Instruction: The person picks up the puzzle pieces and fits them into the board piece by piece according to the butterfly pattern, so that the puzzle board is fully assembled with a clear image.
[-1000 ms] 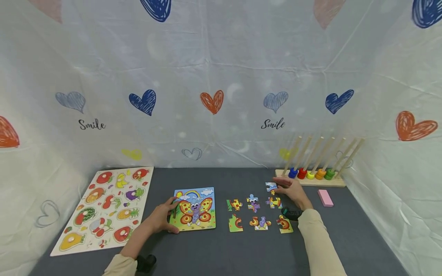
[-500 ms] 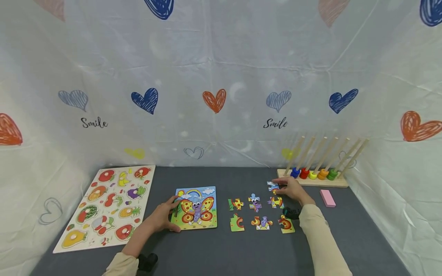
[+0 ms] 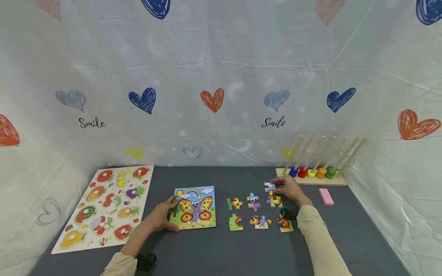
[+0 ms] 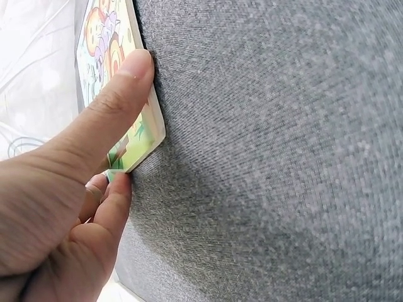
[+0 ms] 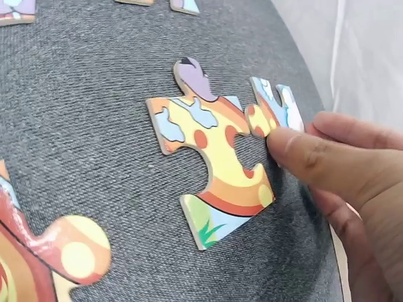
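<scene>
My left hand [image 3: 161, 216] holds the square butterfly picture board [image 3: 194, 207] by its left side. In the left wrist view the thumb lies along one edge and the fingertips touch the adjoining edge. Over on the right, my right hand [image 3: 290, 188] pinches a small sky-blue jigsaw piece [image 3: 269, 186] between thumb and fingers, low at the table. The right wrist view shows a yellow-and-orange wing piece [image 5: 223, 141] just beside it; whether the two interlock I cannot tell. Other jigsaw pieces lie apart in rows, among them a purple body piece [image 3: 253, 202] and a green corner piece [image 3: 235, 222].
A large fruit board [image 3: 107, 207] lies flat at the left. At the back right stands a wooden peg rack [image 3: 310, 180] with coloured rings, and a pink block [image 3: 326, 197] lies before it. A heart-printed white curtain [image 3: 238, 145] borders the grey table.
My right hand has shifted slightly left and toward the wing piece, with the sky-blue jigsaw piece in its fingers. The left hand stays on the board. The head view has wobbled a little.
</scene>
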Motion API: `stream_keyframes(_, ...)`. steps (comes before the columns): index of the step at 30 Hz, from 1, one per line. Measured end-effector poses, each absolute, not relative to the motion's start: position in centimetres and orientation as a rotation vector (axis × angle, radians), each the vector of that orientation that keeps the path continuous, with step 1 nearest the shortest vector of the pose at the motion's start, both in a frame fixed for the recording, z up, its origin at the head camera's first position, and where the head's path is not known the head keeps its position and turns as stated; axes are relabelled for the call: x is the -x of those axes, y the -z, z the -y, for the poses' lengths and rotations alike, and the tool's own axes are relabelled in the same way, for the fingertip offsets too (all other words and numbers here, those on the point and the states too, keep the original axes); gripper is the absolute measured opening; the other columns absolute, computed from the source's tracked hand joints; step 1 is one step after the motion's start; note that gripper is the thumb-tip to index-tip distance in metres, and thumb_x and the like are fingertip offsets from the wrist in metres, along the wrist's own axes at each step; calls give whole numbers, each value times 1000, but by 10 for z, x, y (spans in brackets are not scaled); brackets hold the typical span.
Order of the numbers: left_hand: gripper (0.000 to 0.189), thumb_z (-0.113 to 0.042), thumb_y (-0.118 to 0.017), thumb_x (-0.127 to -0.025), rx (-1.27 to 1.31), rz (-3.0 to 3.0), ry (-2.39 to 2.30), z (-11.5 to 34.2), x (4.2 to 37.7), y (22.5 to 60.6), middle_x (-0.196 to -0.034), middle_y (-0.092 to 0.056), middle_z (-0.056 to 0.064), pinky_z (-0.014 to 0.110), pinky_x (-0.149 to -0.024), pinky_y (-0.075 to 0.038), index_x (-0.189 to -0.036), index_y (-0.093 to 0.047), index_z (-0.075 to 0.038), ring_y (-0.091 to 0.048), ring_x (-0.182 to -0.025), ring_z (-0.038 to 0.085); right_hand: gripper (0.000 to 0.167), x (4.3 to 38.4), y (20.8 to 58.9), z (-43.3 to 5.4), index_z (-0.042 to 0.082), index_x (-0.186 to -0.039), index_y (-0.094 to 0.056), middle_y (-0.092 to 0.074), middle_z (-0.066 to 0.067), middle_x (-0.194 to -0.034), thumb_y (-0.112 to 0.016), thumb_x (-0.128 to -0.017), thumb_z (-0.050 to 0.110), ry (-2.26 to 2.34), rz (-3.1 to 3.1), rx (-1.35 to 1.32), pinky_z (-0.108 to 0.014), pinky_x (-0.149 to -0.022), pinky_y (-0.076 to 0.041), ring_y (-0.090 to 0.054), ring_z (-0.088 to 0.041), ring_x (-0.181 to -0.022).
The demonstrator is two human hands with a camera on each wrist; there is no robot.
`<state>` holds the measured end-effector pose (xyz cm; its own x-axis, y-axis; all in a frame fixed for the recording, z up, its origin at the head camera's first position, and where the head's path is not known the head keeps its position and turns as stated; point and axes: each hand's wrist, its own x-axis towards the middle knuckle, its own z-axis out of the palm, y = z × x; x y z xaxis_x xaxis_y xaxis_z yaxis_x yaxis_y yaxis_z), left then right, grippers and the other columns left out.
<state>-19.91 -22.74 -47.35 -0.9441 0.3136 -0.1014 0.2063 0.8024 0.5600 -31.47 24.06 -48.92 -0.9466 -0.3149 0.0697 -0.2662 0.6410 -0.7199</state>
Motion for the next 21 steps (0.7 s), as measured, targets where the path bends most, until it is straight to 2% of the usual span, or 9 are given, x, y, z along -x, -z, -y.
stream_keyframes(5,96,-21,-91,-62,-410,-2792,-854,229,198,473,-147,-31,31,62,-99,-36,-138,-43,12,-35,-126,55,35,316,488,-239,-8,-111,-67,-65,-23,-111,-77,-78,-1,1261,-2769,439,-47,-90,-51,-61,-38,-104)
stream_keyframes(9,96,-20,-91,-61,-397,-2794,-860,230,198,475,-147,-31,31,62,-99,-36,-138,-43,12,-36,-126,55,36,314,485,-241,-11,-115,-63,-61,-27,-117,-73,-82,-1,1367,-2697,420,-48,-92,-50,-60,-42,-108)
stream_keyframes(12,97,-20,-91,-61,-389,-2792,-871,229,199,476,-147,-31,31,61,-98,-37,-138,-43,11,-36,-125,54,40,310,486,-242,-13,-120,-59,-56,-31,-124,-71,-85,0,1507,-2589,361,-42,-91,-52,-60,-41,-109)
stream_keyframes(17,96,-20,-91,-61,-399,-2795,-877,227,199,476,-147,-32,31,62,-98,-37,-138,-43,11,-36,-125,55,44,302,493,-239,-15,-127,-52,-51,-32,-131,-67,-87,-3,1889,-2305,262,-28,-84,-55,-65,-21,-103)
stream_keyframes(21,96,-20,-92,-60,-396,-2802,-872,227,199,475,-146,-33,30,62,-98,-37,-137,-44,11,-36,-126,54,44,301,496,-230,-16,-127,-53,-55,-28,-128,-67,-87,-3,1985,-2203,331,-27,-81,-56,-66,-9,-98)
